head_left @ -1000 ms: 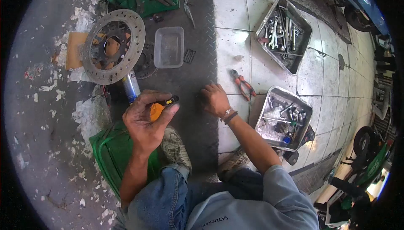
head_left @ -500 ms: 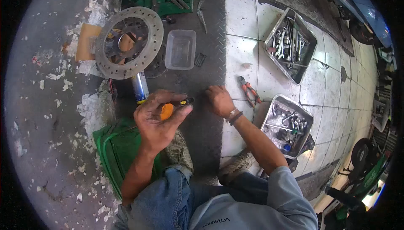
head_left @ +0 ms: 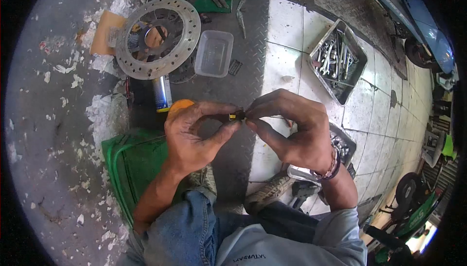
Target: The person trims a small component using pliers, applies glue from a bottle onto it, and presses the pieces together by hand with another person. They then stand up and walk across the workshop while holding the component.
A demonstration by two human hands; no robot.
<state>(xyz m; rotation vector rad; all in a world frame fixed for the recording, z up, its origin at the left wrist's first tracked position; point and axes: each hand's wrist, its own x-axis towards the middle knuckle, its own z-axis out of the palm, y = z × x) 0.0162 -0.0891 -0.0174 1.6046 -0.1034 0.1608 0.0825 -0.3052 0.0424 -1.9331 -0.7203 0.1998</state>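
Note:
My left hand pinches a small black part with a yellow patch between thumb and fingertips. From the other side, my right hand has its thumb and fingertips closed on the right end of the same part. Its exact kind is too small to make out. Behind my left hand shows an orange round object, close to a blue and yellow can. Pliers on the tiles are almost wholly hidden behind my right hand, which also covers part of a metal tray of tools.
Ahead lie a drilled brake disc, a clear plastic tub and a green toolbox. A tray of spanners stands at right. A green plastic seat or box is at left, motorbikes at far right.
My right hand has come up from the floor mat to the small black part and closed on its end. My left hand has moved slightly right with it.

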